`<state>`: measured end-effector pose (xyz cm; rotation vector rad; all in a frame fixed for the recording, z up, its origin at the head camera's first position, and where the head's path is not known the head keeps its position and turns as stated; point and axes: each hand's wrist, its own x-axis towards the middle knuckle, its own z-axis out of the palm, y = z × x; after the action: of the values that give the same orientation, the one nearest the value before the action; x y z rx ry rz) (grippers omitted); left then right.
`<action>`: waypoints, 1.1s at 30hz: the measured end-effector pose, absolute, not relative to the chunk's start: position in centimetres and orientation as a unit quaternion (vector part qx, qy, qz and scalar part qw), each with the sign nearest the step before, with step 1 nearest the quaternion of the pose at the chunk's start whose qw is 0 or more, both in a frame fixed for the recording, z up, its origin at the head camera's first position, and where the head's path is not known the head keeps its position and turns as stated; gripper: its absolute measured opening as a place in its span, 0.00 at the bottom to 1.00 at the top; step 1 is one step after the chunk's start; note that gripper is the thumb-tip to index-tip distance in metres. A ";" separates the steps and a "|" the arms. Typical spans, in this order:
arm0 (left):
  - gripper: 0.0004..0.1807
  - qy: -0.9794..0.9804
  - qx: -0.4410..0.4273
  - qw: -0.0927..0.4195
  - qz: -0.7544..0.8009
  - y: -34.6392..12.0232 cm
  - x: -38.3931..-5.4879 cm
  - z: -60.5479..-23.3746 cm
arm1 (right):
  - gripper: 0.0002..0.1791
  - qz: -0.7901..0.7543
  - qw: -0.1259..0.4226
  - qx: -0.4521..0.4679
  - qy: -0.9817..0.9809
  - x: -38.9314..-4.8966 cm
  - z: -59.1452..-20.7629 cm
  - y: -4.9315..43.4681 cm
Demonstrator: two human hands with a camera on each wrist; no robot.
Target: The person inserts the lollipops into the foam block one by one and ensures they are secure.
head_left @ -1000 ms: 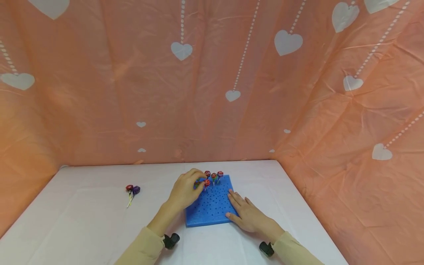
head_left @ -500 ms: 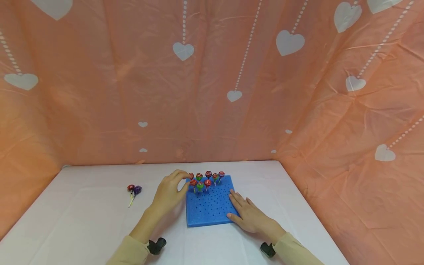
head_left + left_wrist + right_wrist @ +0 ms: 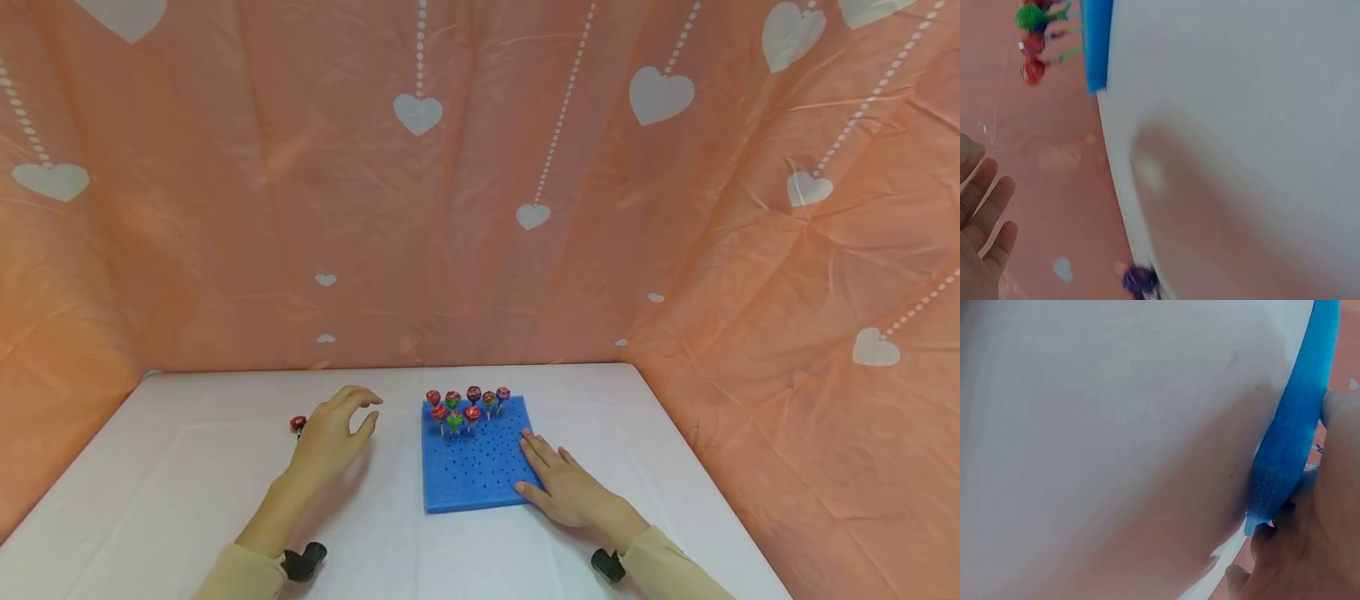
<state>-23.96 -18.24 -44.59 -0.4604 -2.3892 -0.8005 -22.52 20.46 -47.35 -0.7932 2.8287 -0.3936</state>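
A blue foam board [image 3: 472, 479] dotted with small holes lies on the table. Several wrapped lollipops [image 3: 455, 422], red, green and dark, stand upright by their sticks in two rows at its far left part. My left hand [image 3: 328, 437] is in the air left of the board, fingers loosely bent and holding nothing. Beyond it a red lollipop [image 3: 297, 422] shows on the table; a purple lollipop [image 3: 1139, 279] appears in the left wrist view. With fingers spread, my right hand [image 3: 566, 489] rests on the board's right edge.
A white cloth [image 3: 180, 492] covers the table. An orange curtain [image 3: 480, 292] with white hearts hangs behind it and along the sides. Small black cameras [image 3: 303, 562] sit at both wrists.
My left hand has let go of a red lollipop at the board's far left corner and moved left toward the loose lollipops, partly covering them. The right hand stays in place.
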 end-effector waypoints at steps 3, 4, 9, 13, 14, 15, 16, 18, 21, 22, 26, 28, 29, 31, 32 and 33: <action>0.12 -0.900 -0.154 0.275 -0.301 -19.7 -23.7 -44.6 | 0.44 -0.134 0.087 -0.268 0.950 -22.5 -47.4 20.5; 0.12 -0.901 -0.149 0.273 -0.302 -20.3 -23.7 -44.6 | 0.44 -0.135 0.087 -0.268 0.950 -22.5 -47.4 20.5; 0.12 -0.905 -0.134 0.277 -0.293 -23.0 -23.5 -44.6 | 0.44 -0.139 0.089 -0.267 0.950 -22.4 -47.4 20.5; 0.12 -0.913 -0.128 0.263 -0.285 -25.1 -23.5 -44.5 | 0.44 -0.138 0.089 -0.269 0.949 -22.4 -47.4 20.4; 0.12 -0.916 -0.125 0.255 -0.285 -25.6 -23.6 -44.5 | 0.44 -0.137 0.089 -0.270 0.949 -22.5 -47.4 20.4; 0.12 -0.919 -0.122 0.244 -0.284 -26.1 -23.6 -44.5 | 0.44 -0.136 0.089 -0.271 0.949 -22.5 -47.4 20.4; 0.11 -0.923 -0.118 0.232 -0.284 -26.6 -23.7 -44.5 | 0.44 -0.135 0.088 -0.271 0.949 -22.5 -47.4 20.4; 0.12 -0.930 -0.112 0.210 -0.280 -27.5 -23.9 -44.5 | 0.44 -0.132 0.087 -0.273 0.949 -22.6 -47.3 20.4; 0.13 -0.939 -0.107 0.168 -0.280 -28.5 -24.2 -44.6 | 0.44 -0.128 0.084 -0.273 0.950 -22.7 -47.3 20.4; 0.13 -0.942 -0.107 0.155 -0.279 -28.8 -24.3 -44.6 | 0.44 -0.128 0.084 -0.272 0.950 -22.7 -47.3 20.4; 0.15 -0.948 -0.108 0.108 -0.279 -29.4 -24.7 -44.7 | 0.44 -0.129 0.082 -0.274 0.950 -22.7 -47.3 20.5; 0.15 -0.949 -0.107 0.090 -0.282 -29.6 -24.9 -44.8 | 0.44 -0.132 0.082 -0.275 0.949 -22.7 -47.4 20.5; 0.15 -0.949 -0.106 0.083 -0.284 -29.7 -25.0 -44.9 | 0.44 -0.133 0.083 -0.275 0.948 -22.7 -47.4 20.5; 0.15 -0.949 -0.104 0.071 -0.288 -29.9 -25.3 -45.0 | 0.44 -0.135 0.083 -0.276 0.948 -22.7 -47.5 20.5; 0.15 -0.949 -0.103 0.067 -0.289 -29.9 -25.5 -45.1 | 0.44 -0.136 0.082 -0.276 0.948 -22.7 -47.5 20.5; 0.15 -0.949 -0.102 0.063 -0.290 -30.0 -25.6 -45.2 | 0.44 -0.135 0.082 -0.276 0.948 -22.7 -47.4 20.5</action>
<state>-25.63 -29.98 -45.22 -0.3084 -2.8681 -0.8768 -22.67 20.51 -47.44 -0.8238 2.8315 -0.4046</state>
